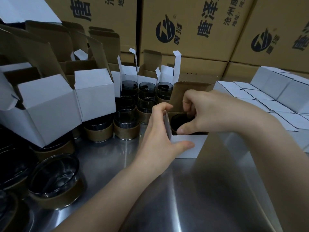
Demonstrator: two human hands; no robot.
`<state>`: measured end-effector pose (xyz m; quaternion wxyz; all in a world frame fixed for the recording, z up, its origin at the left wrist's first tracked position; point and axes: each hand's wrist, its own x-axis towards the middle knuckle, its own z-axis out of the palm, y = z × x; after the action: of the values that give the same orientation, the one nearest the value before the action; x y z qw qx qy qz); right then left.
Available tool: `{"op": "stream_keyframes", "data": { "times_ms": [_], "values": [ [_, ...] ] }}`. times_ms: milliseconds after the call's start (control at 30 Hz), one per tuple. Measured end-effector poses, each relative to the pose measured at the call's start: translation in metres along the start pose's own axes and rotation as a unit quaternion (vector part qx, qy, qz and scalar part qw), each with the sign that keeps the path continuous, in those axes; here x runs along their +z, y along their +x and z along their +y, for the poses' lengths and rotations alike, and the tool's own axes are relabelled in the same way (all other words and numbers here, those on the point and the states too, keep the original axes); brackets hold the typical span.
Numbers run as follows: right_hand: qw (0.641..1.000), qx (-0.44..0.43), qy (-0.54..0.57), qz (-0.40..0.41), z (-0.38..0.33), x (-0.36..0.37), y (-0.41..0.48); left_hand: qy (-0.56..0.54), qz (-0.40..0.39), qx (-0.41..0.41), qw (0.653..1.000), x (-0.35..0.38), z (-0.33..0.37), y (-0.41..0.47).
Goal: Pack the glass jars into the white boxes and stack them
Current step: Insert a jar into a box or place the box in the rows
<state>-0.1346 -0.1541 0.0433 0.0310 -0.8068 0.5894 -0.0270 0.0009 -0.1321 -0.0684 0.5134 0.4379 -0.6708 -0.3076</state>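
Steel table (167, 190) up close, both hands at 1 open white box (189, 146).
Left hand (160, 134) grips box's left side flap, thumb on front wall. Right hand (207, 113) pinches inner flap over dark jar (178, 122) inside box. Loose jars (127, 121) left, closed boxes (260, 97) stacked right.

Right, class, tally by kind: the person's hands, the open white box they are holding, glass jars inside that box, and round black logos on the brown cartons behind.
Hands, left hand and right hand: 2
Open white box: 1
Glass jar inside it: 1
Round black logos: 2
Total: 6
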Motion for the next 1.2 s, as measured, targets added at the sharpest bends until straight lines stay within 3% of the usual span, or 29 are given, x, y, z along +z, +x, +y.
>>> {"op": "stream_keyframes", "data": {
  "times_ms": [533, 1200],
  "values": [
    [0.986, 0.017, -0.086, -0.144, -0.022, -0.013, 0.016, 0.003, -0.001, 0.003, 1.000, 0.001, -0.005, 0.002],
    [0.984, 0.021, -0.104, -0.141, -0.025, -0.010, 0.018, 0.010, -0.002, 0.013, 1.000, 0.002, -0.010, 0.002]
  ]
}}
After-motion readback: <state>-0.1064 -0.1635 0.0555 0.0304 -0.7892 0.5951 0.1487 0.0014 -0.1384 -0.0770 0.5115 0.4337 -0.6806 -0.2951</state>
